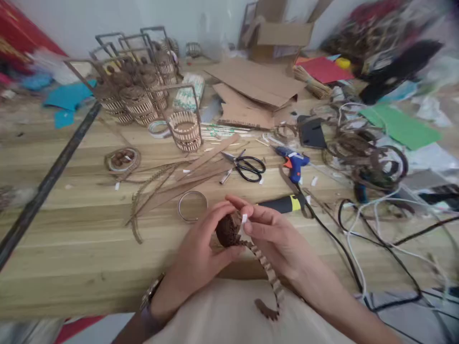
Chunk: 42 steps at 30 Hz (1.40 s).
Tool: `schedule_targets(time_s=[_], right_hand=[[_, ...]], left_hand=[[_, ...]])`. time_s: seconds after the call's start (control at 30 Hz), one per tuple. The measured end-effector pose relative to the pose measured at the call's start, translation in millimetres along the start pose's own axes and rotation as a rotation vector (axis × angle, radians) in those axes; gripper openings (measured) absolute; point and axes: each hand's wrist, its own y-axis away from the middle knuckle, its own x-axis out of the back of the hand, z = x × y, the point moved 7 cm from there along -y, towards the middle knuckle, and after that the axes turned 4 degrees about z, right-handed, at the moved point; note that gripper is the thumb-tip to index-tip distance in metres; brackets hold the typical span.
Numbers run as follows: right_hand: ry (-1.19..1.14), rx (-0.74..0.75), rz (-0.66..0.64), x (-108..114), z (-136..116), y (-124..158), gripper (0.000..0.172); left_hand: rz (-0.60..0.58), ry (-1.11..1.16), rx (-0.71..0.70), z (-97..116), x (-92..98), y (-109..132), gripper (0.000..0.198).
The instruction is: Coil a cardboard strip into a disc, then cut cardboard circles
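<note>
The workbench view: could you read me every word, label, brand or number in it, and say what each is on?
No text is legible.
Green print on the bundle of sticks: too blurred.
Dark print along the cardboard edge: too small.
Green marks on the white packet: too blurred; perhaps only a pattern.
The held brown ball: no lettering visible.

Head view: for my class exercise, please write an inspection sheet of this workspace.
Surface: pale wood-grained table, crowded.
Job's things: rough brown rounded piece; curled, ridged brown strip hanging below it.
Clutter: black-handled metal scissors, blue pistol-shaped glue gun, flat brown cardboard sheets.
Hands: left hand holds the rounded piece; right hand beside it, small white rectangular scrap at its fingertips, grip unclear.
Cables: black cable and white cable, loosely looped at right.
Surroundings: pale wall, open brown cardboard box; nearby people: nothing seen.
</note>
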Motion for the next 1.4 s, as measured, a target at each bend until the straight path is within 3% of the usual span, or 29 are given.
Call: schedule_targets(time_s=[0.57,0.93,1.3,1.4], right_hand=[[0.086,0.112,-0.031,-3,-1,1,0.026],[0.406,0.435,-0.013,5,-11,-3,0.024],[0.603,0.623,-0.041,5,-15,2,0.026],[0.663,0.675,-0.032,5,-16,7,0.037]], left_hand=[[0.018,-0.023,-0.055,11,2.5,3,0.06],[0.028,-0.049,0.004,7,0.2,7,0.056],[0.074,-0.031,-0.015,7,3.1,12,0.057],[0.082,-0.025,-0.004,6,3.9,14,0.059]])
